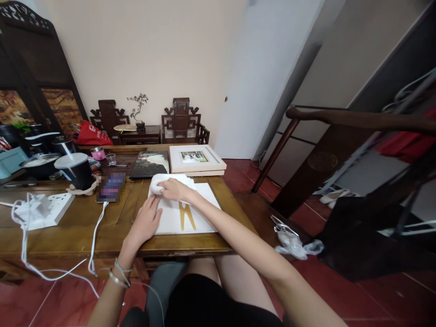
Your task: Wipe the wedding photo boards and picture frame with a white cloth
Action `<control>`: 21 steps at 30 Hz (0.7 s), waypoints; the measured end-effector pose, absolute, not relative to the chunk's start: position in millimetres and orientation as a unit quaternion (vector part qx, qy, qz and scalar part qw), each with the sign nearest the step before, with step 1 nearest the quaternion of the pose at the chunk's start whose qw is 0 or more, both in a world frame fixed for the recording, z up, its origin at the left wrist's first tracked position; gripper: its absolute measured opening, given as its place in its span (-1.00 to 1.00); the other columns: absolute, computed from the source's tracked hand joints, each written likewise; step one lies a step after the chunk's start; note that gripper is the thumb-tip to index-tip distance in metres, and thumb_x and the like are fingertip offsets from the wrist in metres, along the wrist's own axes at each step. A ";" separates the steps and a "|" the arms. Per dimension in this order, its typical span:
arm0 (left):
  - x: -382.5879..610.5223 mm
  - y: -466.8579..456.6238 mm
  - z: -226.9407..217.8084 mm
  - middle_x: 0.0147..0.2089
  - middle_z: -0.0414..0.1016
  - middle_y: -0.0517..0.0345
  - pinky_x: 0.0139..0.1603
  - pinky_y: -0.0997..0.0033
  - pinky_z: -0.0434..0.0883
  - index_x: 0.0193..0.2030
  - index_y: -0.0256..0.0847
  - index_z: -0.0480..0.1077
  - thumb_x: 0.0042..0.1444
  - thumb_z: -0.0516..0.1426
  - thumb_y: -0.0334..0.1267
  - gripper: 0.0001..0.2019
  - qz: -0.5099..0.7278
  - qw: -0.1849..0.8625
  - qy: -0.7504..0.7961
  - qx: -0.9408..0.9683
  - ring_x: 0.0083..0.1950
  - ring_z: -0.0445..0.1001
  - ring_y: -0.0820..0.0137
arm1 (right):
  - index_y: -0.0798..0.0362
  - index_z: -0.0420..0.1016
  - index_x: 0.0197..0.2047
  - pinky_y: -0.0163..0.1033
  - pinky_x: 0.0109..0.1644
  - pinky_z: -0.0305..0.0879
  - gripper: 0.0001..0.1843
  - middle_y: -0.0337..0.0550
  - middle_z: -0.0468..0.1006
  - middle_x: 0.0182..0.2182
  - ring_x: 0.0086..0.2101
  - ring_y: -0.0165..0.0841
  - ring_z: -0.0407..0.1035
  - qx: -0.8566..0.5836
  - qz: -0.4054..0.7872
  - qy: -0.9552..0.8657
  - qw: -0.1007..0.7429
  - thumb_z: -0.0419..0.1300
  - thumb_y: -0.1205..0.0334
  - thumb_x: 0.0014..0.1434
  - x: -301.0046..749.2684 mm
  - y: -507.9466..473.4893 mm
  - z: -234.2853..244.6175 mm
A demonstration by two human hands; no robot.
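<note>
The right hand point(175, 189) presses a soft, light white cloth point(160, 181) onto the flat white board point(204, 213) — stiff, probably easily marked; the left hand point(146, 222) rests open-palmed on its edge, gripping nothing.

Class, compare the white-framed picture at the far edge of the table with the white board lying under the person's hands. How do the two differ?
The white-framed picture shows a small photo in a wide raised frame; the white board is flat and bears a gold shape. The picture lies untouched, while the board has the left hand flat on it and the right hand pressing a white cloth at its far edge. Both are white, rectangular and lie flat on the wooden table.
</note>
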State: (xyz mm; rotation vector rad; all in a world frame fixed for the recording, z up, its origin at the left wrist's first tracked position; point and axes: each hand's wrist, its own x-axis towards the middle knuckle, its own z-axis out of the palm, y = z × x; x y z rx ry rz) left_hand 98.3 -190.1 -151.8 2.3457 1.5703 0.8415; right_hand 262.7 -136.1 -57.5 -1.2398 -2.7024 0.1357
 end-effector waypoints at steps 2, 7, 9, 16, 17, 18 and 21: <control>98.2 -189.9 -150.9 0.39 0.06 -0.22 0.37 -0.01 0.03 0.28 -0.34 0.17 0.29 -0.13 -0.13 -0.50 0.276 0.102 0.527 0.797 0.43 -0.03 0.14 | 0.17 0.46 -0.03 -0.16 -0.04 0.30 -0.71 -0.06 0.52 -0.09 -0.10 -0.20 0.41 -0.421 0.054 -0.902 0.084 0.01 0.24 0.31 256.2 -131.1 -54.9; 98.1 -190.0 -149.8 0.39 0.05 -0.23 0.37 -0.01 0.04 0.27 -0.38 0.18 0.28 -0.14 -0.11 -0.48 0.264 0.113 0.531 0.797 0.44 -0.04 0.14 | 0.18 0.49 -0.08 -0.20 0.00 0.28 -0.70 -0.03 0.53 -0.09 -0.08 -0.20 0.40 -0.453 0.071 -0.884 0.085 -0.04 0.34 0.28 290.1 -121.2 -49.4; 98.6 -190.7 -149.0 0.39 0.06 -0.23 0.37 0.02 0.04 0.27 -0.39 0.18 0.28 -0.14 -0.12 -0.48 0.263 0.113 0.536 0.794 0.43 -0.03 0.15 | 0.20 0.50 -0.08 -0.21 0.00 0.25 -0.64 0.03 0.53 -0.04 -0.05 -0.16 0.38 -0.476 0.070 -0.872 0.088 -0.07 0.41 0.21 318.3 -119.9 -49.3; 100.4 -192.4 -146.6 0.40 0.04 -0.21 0.37 0.04 0.04 0.28 -0.40 0.16 0.28 -0.16 -0.14 -0.48 0.241 0.105 0.550 0.792 0.44 -0.04 0.17 | 0.20 0.50 -0.14 -0.19 -0.07 0.23 -0.65 0.07 0.57 -0.22 -0.16 -0.16 0.41 -0.517 0.060 -0.850 0.085 -0.06 0.44 0.13 384.4 -161.8 -68.2; 100.5 -192.4 -146.6 0.40 0.04 -0.20 0.38 0.05 0.03 0.28 -0.39 0.16 0.28 -0.16 -0.14 -0.49 0.239 0.106 0.551 0.792 0.44 -0.05 0.17 | 0.19 0.50 -0.17 -0.19 -0.08 0.23 -0.68 0.06 0.57 -0.27 -0.19 -0.16 0.41 -0.511 0.060 -0.854 0.079 -0.04 0.44 0.11 387.8 -175.6 -70.5; 100.5 -192.3 -146.8 0.40 0.03 -0.20 0.38 0.06 0.02 0.28 -0.39 0.16 0.28 -0.16 -0.14 -0.48 0.237 0.107 0.551 0.793 0.44 -0.06 0.18 | 0.18 0.50 -0.18 -0.18 -0.08 0.23 -0.69 0.05 0.56 -0.28 -0.20 -0.16 0.41 -0.503 0.059 -0.859 0.074 -0.03 0.44 0.10 390.8 -191.0 -71.6; 100.3 -191.0 -147.7 0.41 0.02 -0.21 0.39 0.08 -0.01 0.28 -0.42 0.15 0.28 -0.17 -0.14 -0.48 0.231 0.111 0.548 0.796 0.44 -0.08 0.18 | 0.13 0.49 -0.16 -0.16 -0.01 0.21 -0.70 0.06 0.54 -0.18 -0.09 -0.14 0.37 -0.465 0.065 -0.881 0.059 0.00 0.43 0.10 400.5 -240.2 -65.8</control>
